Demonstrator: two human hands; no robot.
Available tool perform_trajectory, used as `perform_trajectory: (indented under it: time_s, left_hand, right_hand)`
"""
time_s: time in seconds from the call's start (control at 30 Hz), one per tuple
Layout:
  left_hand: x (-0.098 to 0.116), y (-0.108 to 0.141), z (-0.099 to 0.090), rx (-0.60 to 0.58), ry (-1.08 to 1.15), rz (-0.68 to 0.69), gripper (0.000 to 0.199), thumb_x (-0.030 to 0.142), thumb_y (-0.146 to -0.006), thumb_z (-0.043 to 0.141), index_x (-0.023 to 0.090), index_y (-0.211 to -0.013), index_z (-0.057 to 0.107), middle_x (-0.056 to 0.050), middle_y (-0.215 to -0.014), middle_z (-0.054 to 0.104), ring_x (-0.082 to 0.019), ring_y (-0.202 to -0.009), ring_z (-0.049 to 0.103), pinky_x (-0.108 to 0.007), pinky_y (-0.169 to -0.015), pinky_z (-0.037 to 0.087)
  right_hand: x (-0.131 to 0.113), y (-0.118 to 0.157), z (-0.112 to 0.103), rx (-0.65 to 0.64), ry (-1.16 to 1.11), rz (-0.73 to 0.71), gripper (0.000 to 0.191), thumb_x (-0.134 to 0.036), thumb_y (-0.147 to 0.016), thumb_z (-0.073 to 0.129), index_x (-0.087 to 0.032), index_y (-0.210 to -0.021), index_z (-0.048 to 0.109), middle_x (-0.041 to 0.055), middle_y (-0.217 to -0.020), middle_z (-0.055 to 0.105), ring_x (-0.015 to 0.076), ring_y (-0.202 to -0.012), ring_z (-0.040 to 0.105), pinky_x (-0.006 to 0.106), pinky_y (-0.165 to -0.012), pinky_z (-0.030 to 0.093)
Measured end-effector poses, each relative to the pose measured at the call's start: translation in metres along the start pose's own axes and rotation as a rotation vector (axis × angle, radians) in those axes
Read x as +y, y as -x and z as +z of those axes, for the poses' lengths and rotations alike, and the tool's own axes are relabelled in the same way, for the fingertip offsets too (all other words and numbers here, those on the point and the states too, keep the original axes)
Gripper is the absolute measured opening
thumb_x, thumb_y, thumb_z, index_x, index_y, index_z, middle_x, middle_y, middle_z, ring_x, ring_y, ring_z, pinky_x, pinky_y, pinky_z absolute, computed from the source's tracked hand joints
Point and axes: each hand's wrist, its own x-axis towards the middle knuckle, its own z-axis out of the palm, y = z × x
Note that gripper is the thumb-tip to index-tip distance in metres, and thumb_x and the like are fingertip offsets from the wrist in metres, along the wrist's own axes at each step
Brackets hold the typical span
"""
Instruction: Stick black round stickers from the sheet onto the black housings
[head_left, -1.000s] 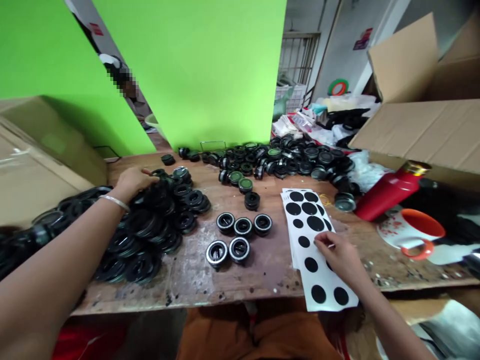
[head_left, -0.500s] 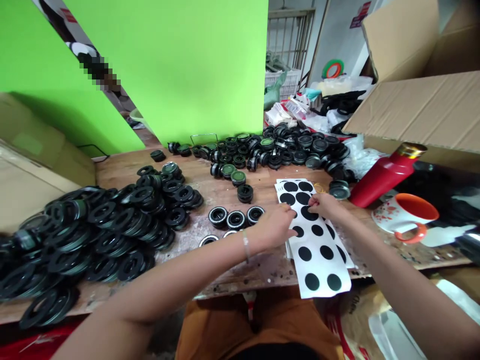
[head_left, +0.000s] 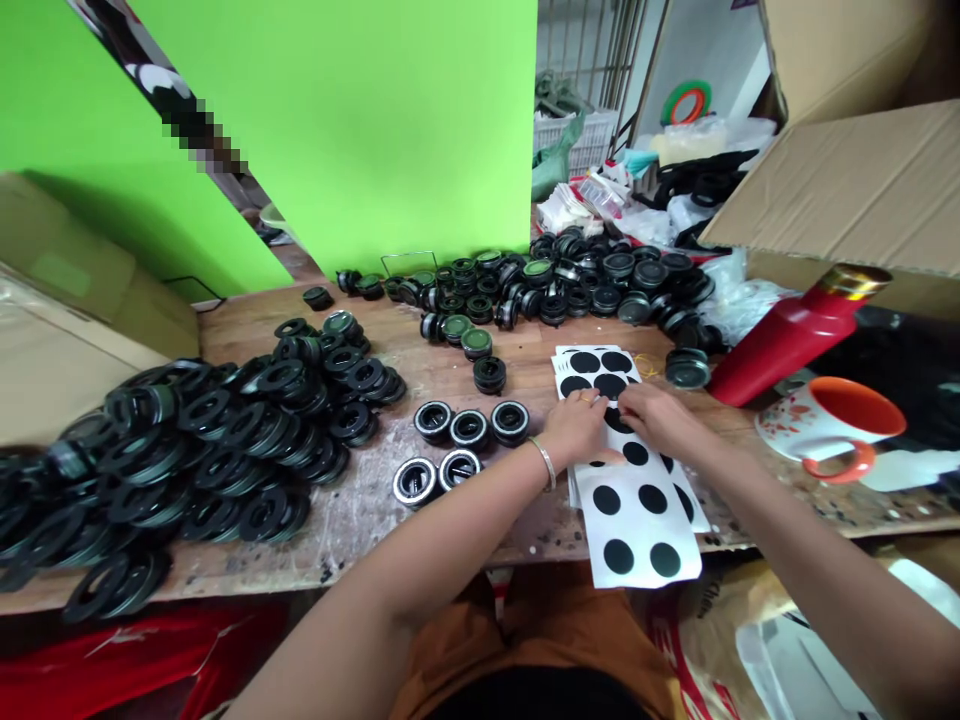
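A white sheet of black round stickers lies on top of other such sheets, its near end hanging over the table edge. My left hand rests on its upper left part, thumb stretched apart from the fingers. Close beside it, my right hand has its fingers pinched at the edge of a black round sticker. The hands partly cover this sticker, so I cannot see how far it is lifted. Left of my hands stand several black ring-shaped parts with pale rims, one partly behind my left forearm.
Large heaps of black round parts lie at left and along the back. A red bottle leans at right near a mug. A cardboard box and a green panel bound the table.
My left hand has moved slightly right, and its fingertips are closer to those of my right hand. The view has shifted a little, and more pale-rimmed parts show beside my left forearm.
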Motion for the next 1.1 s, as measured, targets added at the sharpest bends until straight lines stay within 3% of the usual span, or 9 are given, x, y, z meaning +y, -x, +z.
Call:
perform_trajectory:
  time_s: [0.17,0.37,0.47,0.57,0.7,0.8,0.9,1.0,1.1]
  left_hand:
    - [0.001,-0.002,0.002,-0.005,-0.003,-0.004,0.092,0.062,-0.067,0.073,0.008,-0.134,0.043,-0.022,-0.146,0.037,-0.037,-0.132,0.035,-0.044,-0.106,0.033]
    - [0.005,0.012,-0.014,-0.041,0.159,0.002,0.085,0.048,-0.069,0.078,0.007,-0.135,0.043,-0.025,-0.145,0.037,-0.038,-0.136,0.031,-0.045,-0.107,0.032]
    - [0.002,0.046,-0.038,0.096,0.298,0.064,0.055,0.036,-0.076,0.073,0.013,-0.124,0.054,-0.018,-0.126,0.055,-0.032,-0.118,0.051,-0.039,-0.098,0.042]
    - [-0.012,0.096,-0.074,0.190,0.339,0.047,0.019,0.030,-0.084,0.063,0.019,-0.100,0.065,-0.008,-0.103,0.065,-0.023,-0.094,0.060,-0.034,-0.087,0.044]
    - [-0.032,0.160,-0.107,0.263,0.419,-0.235,0.012,0.027,-0.085,0.058,0.018,-0.078,0.064,-0.002,-0.078,0.064,-0.016,-0.074,0.056,-0.027,-0.072,0.042]
    - [-0.025,0.193,-0.095,0.275,0.726,-0.408,0.015,0.029,-0.081,0.063,0.016,-0.088,0.063,-0.002,-0.080,0.061,-0.013,-0.070,0.053,-0.025,-0.066,0.041]
    - [-0.001,0.208,-0.062,0.266,1.177,-0.426,0.047,0.028,-0.073,0.073,0.017,-0.113,0.052,-0.005,-0.099,0.058,-0.012,-0.077,0.055,-0.026,-0.071,0.045]
    - [0.017,0.213,-0.035,0.292,1.464,-0.430,0.034,0.032,-0.079,0.068,0.016,-0.102,0.048,-0.003,-0.090,0.057,-0.012,-0.076,0.055,-0.026,-0.071,0.045]
    - [0.018,0.219,-0.025,0.388,1.431,-0.486,0.020,0.030,-0.084,0.061,0.017,-0.089,0.047,0.002,-0.074,0.052,-0.009,-0.066,0.050,-0.022,-0.065,0.041]
  right_hand:
    - [-0.019,0.068,-0.009,0.074,-0.122,-0.026,0.017,-0.025,-0.085,0.050,-0.022,-0.068,0.050,0.0030,-0.070,0.054,0.0187,-0.066,0.049,0.031,-0.063,0.037]
    - [-0.022,0.111,-0.010,0.369,-0.850,0.437,0.032,-0.042,-0.071,0.077,-0.024,-0.087,0.056,-0.0008,-0.073,0.059,0.0149,-0.062,0.054,0.026,-0.057,0.044]
    - [-0.033,0.109,0.001,0.398,-1.163,0.552,0.040,-0.038,-0.066,0.083,-0.024,-0.093,0.057,-0.0028,-0.074,0.060,0.0113,-0.059,0.053,0.022,-0.055,0.045]
    - [-0.049,0.105,0.012,0.323,-1.302,0.563,0.032,-0.035,-0.068,0.083,-0.021,-0.084,0.060,-0.0035,-0.068,0.058,0.0092,-0.059,0.052,0.018,-0.055,0.044]
    - [-0.077,0.097,0.025,0.238,-1.408,0.561,0.028,-0.034,-0.070,0.083,-0.020,-0.080,0.061,-0.0030,-0.065,0.058,0.0096,-0.060,0.055,0.017,-0.056,0.046]
    - [-0.106,0.090,0.035,0.162,-1.542,0.532,0.026,-0.031,-0.070,0.082,-0.019,-0.080,0.061,-0.0028,-0.070,0.059,0.0117,-0.065,0.059,0.021,-0.061,0.049]
    - [-0.137,0.085,0.048,0.030,-1.648,0.493,0.025,-0.031,-0.072,0.081,-0.019,-0.078,0.059,-0.0019,-0.072,0.061,0.0133,-0.069,0.061,0.022,-0.064,0.050]
    - [-0.159,0.085,0.063,-0.131,-1.578,0.466,0.025,-0.035,-0.078,0.076,-0.019,-0.080,0.057,0.0013,-0.074,0.065,0.0140,-0.071,0.061,0.024,-0.066,0.049]
    - [-0.166,0.086,0.072,-0.132,-1.276,0.403,0.026,-0.041,-0.082,0.071,-0.020,-0.091,0.058,0.0037,-0.083,0.066,0.0155,-0.074,0.060,0.027,-0.068,0.048]
